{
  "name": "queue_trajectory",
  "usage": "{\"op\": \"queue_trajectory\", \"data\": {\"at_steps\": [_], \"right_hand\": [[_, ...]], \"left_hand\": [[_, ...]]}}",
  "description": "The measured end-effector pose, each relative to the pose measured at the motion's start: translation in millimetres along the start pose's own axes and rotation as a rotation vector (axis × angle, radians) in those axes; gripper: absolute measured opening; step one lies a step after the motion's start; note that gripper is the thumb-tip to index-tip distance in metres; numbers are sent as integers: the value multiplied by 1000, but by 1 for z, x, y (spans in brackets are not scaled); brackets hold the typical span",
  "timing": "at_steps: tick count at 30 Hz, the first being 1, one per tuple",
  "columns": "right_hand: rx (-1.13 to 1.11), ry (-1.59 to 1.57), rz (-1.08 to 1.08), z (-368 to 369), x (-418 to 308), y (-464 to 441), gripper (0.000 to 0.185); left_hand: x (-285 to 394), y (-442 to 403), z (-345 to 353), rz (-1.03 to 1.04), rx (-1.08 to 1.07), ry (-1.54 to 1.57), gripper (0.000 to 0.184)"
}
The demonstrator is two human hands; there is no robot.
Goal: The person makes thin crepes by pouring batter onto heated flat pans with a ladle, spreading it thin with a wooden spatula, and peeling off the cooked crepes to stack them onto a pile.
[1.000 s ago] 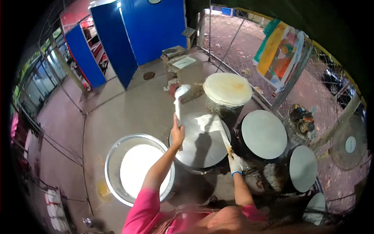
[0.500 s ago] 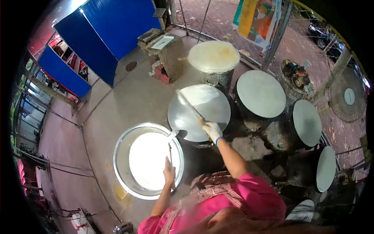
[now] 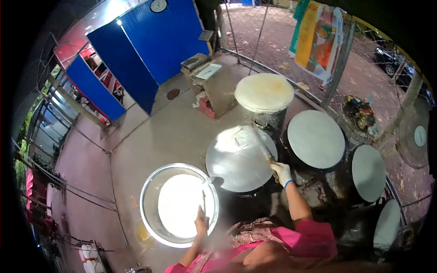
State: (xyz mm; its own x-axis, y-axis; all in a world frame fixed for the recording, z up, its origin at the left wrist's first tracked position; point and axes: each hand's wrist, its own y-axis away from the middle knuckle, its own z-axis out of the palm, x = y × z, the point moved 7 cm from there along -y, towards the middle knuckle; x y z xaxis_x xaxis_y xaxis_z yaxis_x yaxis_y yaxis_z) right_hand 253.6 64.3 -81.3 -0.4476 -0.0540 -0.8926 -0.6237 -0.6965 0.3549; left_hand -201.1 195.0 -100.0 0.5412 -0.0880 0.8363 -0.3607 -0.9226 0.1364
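Spreading seems in hand: your right grip [image 3: 282, 173] holds a paddle [image 3: 264, 148] at the central griddle [image 3: 239, 170], your left grip [image 3: 201, 222] a ladle [image 3: 213, 181], lower centre; next calls for level sweeps.

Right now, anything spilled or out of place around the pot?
Possibly: a yellow patch on the floor, beside the metal pot, stands out against the grey. Could be a spill or a clear dish; can't tell.

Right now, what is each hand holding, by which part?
The left hand holds a ladle by its handle; the gloved right hand, a long tool by one end.
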Motion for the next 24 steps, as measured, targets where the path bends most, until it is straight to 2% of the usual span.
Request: {"op": "queue_trajectory", "data": {"at_steps": [1,2,3,4,6,8,9,10,11,12,14,15,17,18,20,21,22,23,24], "right_hand": [[15,55,35,4,5,-5,27],[33,112,74,10,15,-5,24],[26,173,172,30,20,1,18],[-74,136,283,50,14,16,19],[-179,220,334,40,16,13,17],[-272,202,275,5,6,-9,17],[-214,191,117,-10,-5,-30,21],[-101,298,415,-18,-28,-28,22],[-124,236,337,-8,-41,-33,19],[-141,175,264,2,-46,-34,17],[-271,257,296,17,-9,-41,14],[-326,265,377,17,0,-32,14],[-370,261,462,5,9,-20,13],[-354,312,401,-5,-8,-31,13],[-333,388,288,-15,-42,-52,13],[-258,206,334,-12,-45,-74,15],[-280,99,196,13,-85,-67,16],[-308,242,218,15,-61,-91,17],[-338,382,236,30,-53,-96,18]], "left_hand": [[10,0,1,30,25,17,74],[8,7,5,-111,2,70,74],[7,8,6,-163,25,76,75],[4,12,7,-222,47,84,75],[12,34,5,-343,95,186,74],[-76,40,8,-99,182,54,75],[-56,54,4,-150,194,101,75],[-29,73,0,-206,200,145,74],[-52,83,4,-329,157,127,70],[-45,93,4,-389,168,176,68],[-21,105,7,-497,191,284,65],[-24,108,6,-440,203,236,66],[-19,121,10,-387,217,382,66],[-20,123,10,-348,231,455,67],[-57,132,7,-261,323,209,69],[-59,141,5,-269,347,165,70],[-62,152,6,-281,364,123,70],[-65,158,10,-389,366,303,71],[-69,164,9,-419,353,222,71]]}}
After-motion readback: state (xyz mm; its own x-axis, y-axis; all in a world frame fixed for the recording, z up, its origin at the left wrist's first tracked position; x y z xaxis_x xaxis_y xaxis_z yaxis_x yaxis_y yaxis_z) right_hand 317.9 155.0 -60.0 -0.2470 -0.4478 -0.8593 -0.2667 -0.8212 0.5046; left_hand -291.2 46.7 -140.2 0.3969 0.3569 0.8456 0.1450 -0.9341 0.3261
